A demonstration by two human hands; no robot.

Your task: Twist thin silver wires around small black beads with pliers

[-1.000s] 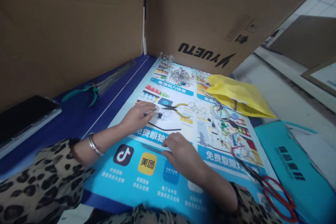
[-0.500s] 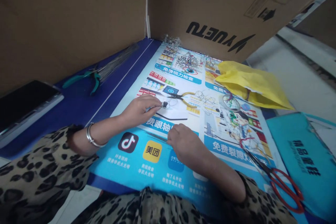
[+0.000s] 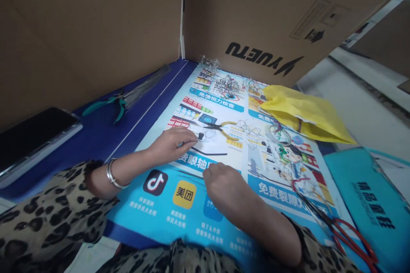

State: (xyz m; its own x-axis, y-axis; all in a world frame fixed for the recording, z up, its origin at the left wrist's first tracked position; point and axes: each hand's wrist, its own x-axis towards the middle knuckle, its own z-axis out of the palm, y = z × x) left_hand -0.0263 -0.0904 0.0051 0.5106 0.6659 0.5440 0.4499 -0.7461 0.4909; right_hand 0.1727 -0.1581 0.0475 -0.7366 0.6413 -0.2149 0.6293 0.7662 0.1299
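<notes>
My left hand (image 3: pixel 173 144) is closed in a pinch over the printed sheet (image 3: pixel 144 217), thumb and forefinger together. What it holds is too thin or small to make out. By its fingertips is a small black piece (image 3: pixel 200 135). Just beyond lie pliers with yellow handles (image 3: pixel 229 130), jaws toward the left. My right hand (image 3: pixel 222 183) is closed too, knuckles up, a short way right of and nearer than the left. Its fingertips are hidden, so its contents cannot be seen. Tangled fine wires (image 3: pixel 248 127) lie beyond the right hand.
Teal-handled pliers (image 3: pixel 120 111) and a bundle of thin wires (image 3: pixel 145 87) lie left, near a phone (image 3: pixel 35 136). At right are a yellow bag (image 3: pixel 307 111), red-handled scissors (image 3: pixel 355 239), a teal bag (image 3: pixel 368 196) and coloured wires (image 3: pixel 290 158). Cardboard walls (image 3: pixel 96 21) stand behind.
The view has tilted slightly, so everything sits a little lower in the picture. Both hands keep nearly the same place and closed pose over the sheet.
</notes>
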